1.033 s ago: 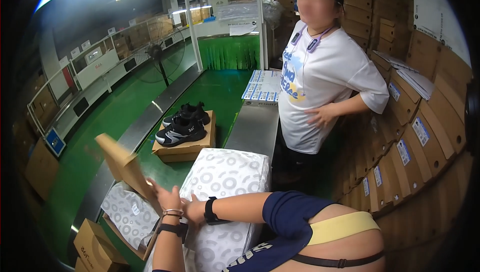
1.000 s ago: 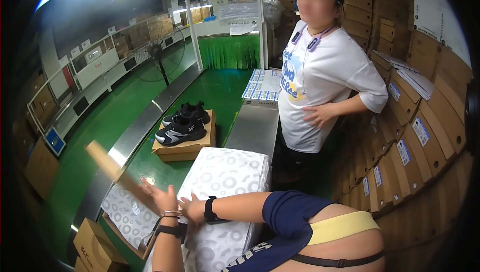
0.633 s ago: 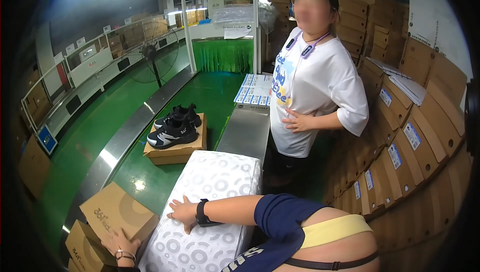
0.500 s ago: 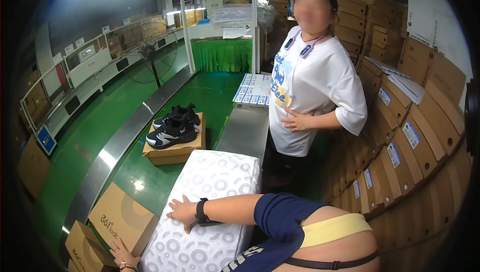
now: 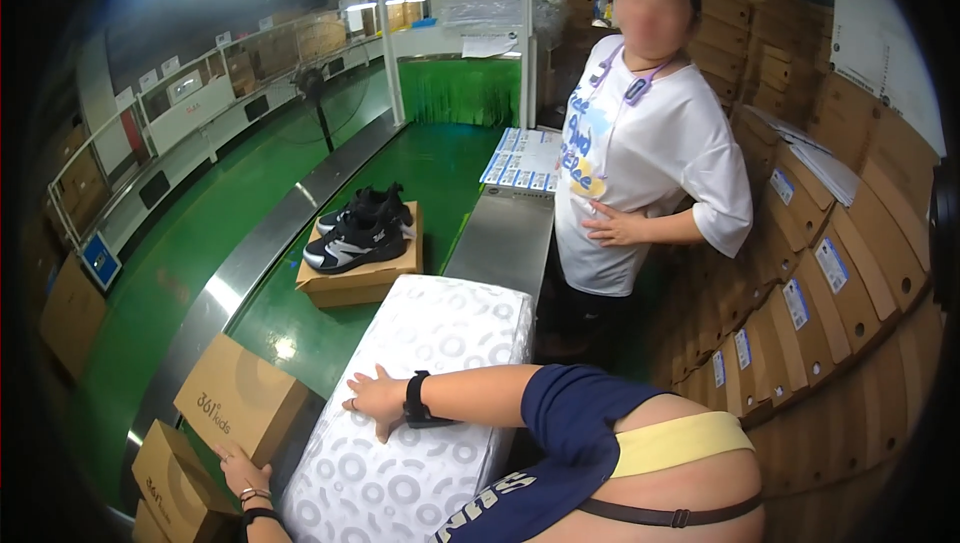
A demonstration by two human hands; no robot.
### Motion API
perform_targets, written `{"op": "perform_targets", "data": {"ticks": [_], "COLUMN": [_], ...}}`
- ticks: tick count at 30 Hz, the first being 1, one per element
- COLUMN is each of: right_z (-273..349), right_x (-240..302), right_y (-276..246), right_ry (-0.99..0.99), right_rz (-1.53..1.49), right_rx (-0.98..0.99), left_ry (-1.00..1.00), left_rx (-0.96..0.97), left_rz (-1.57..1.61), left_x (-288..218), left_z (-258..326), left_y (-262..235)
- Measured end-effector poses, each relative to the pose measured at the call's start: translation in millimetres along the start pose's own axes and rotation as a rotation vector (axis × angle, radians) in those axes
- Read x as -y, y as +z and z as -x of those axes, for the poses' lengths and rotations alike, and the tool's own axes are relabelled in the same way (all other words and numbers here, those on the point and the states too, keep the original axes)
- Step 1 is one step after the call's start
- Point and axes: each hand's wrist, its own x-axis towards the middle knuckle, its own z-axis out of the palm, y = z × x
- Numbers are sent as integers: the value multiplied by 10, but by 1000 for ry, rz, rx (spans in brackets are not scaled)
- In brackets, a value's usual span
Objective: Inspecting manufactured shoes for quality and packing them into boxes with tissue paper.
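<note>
My left hand (image 5: 242,471) grips the near edge of a brown cardboard shoe box (image 5: 235,398), its fingers and thumb at that edge. The box sits at an angle on the green belt, beside a thick block of white paper (image 5: 440,328) printed with grey rings. On top of this block my right hand (image 5: 378,401) lies flat with fingers spread and holds nothing. Farther off, a pair of black and silver sneakers (image 5: 355,233) rests on another brown box (image 5: 355,288).
More brown boxes (image 5: 180,488) stand at the lower left. A co-worker in a white shirt (image 5: 650,153) stands beyond the metal ledge (image 5: 500,243), one hand at the waist. Stacked shoe boxes (image 5: 830,313) line the right side. Label sheets (image 5: 520,158) lie near the green strip curtain (image 5: 460,93).
My left hand and the shoe box have shifted slightly away from me. My right hand stays spread on the paper block. The whole view has shifted a little.
</note>
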Motion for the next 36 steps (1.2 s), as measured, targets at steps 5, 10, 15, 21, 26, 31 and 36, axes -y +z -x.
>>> {"op": "perform_targets", "data": {"ticks": [5, 10, 15, 21, 26, 31, 36], "right_z": [43, 183, 164, 159, 138, 164, 193], "right_x": [-75, -41, -23, -66, -47, -26, -145], "right_y": [-15, -99, -90, -57, 1, -26, 55], "right_ry": [13, 8, -6, 32, 46, 36, 30], "right_rz": [-2, 15, 59, 36, 46, 43, 36], "right_rx": [-40, -28, -35, -77, -70, -83, -153], "left_ry": [-4, 31, 385, 292, 207, 99, 88], "left_rx": [9, 378, 472, 594, 623, 620, 576], "left_rz": [-47, -102, 496, 326, 310, 250, 212], "left_x": [-96, -294, -485, -881, -843, -829, -916], "left_z": [11, 51, 275, 485, 472, 513, 579], "left_y": [229, -313, -63, -248, -177, -181, -214]}}
